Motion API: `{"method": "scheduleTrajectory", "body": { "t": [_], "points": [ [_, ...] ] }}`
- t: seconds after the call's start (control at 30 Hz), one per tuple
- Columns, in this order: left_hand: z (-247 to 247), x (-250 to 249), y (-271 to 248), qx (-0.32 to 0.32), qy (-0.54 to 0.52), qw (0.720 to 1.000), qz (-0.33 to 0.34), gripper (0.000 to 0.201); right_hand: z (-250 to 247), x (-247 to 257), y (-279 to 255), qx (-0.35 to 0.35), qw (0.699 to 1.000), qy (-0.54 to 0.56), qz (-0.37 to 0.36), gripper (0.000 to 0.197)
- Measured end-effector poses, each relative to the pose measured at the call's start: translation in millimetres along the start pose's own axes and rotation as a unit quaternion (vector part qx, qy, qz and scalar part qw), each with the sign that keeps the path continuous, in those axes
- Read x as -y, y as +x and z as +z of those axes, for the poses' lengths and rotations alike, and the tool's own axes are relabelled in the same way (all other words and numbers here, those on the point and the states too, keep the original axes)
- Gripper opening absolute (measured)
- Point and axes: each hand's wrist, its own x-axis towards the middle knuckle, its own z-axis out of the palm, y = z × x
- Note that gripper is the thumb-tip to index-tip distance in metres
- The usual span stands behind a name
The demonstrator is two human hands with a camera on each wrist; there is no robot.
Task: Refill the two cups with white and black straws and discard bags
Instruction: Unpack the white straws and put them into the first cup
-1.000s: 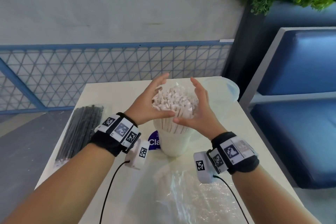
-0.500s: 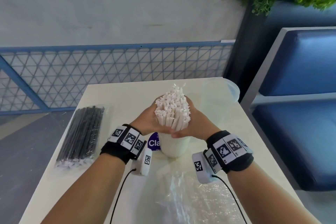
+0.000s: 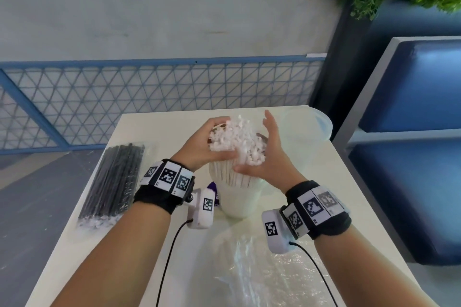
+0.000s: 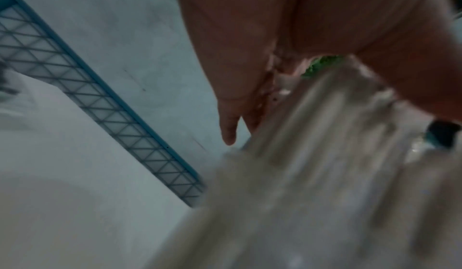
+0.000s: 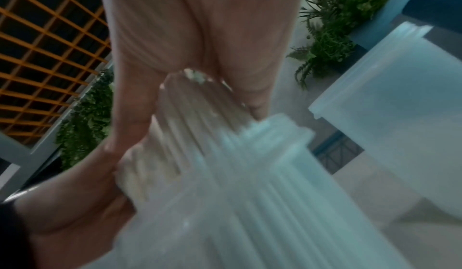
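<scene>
White straws [image 3: 237, 142] stand fanned out in a translucent white cup [image 3: 237, 202] at the table's middle. My left hand [image 3: 202, 144] cups the bundle from the left, its fingers curled over the straw tops and its thumb across the front. My right hand [image 3: 272, 157] presses the bundle from the right with straight fingers. The wrist views show the straws [image 4: 312, 174] [image 5: 200, 135] blurred beside each palm. A second, empty translucent cup [image 3: 306, 132] stands at the back right. A sealed bag of black straws [image 3: 114, 177] lies at the left.
An empty clear plastic bag [image 3: 269, 269] lies crumpled on the near part of the white table [image 3: 154, 132]. Something with a purple label [image 3: 213, 185] peeks out left of the filled cup. A blue bench [image 3: 411, 157] flanks the table's right side.
Half a second ago both hands squeezed the straws into a tight upright bundle. Now the hands have loosened and the straw tops have spread out over the cup.
</scene>
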Motion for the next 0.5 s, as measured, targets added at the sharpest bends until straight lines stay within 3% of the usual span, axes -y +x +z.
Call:
{"method": "scheduleTrajectory", "body": {
  "t": [0.1, 0.2, 0.33, 0.43, 0.5],
  "points": [
    [-5.1, 18.2, -11.4, 0.069, 0.021, 0.996, -0.047, 0.113, -9.0, -0.7, -6.8, 0.114, 0.991, -0.028, 0.057, 0.136],
    [0.8, 25.2, -18.0, 0.096, 0.038, 0.992, -0.074, 0.106, -12.1, -0.6, -4.6, 0.188, 0.976, -0.080, 0.069, 0.129],
    [7.2, 20.4, -12.2, 0.045, 0.029, 0.997, -0.064, 0.076, -1.0, -1.3, -1.0, 0.114, 0.985, -0.117, 0.047, 0.082],
    [7.0, 12.5, -9.1, -0.014, -0.031, 0.997, -0.063, 0.090, -0.5, 1.5, 3.8, 0.034, 0.997, -0.073, 0.018, 0.068],
    [7.5, 4.3, -5.4, -0.068, -0.062, 0.994, -0.053, 0.076, -2.6, 5.8, 7.5, -0.002, 1.000, -0.023, 0.002, 0.062]
  ]
}}
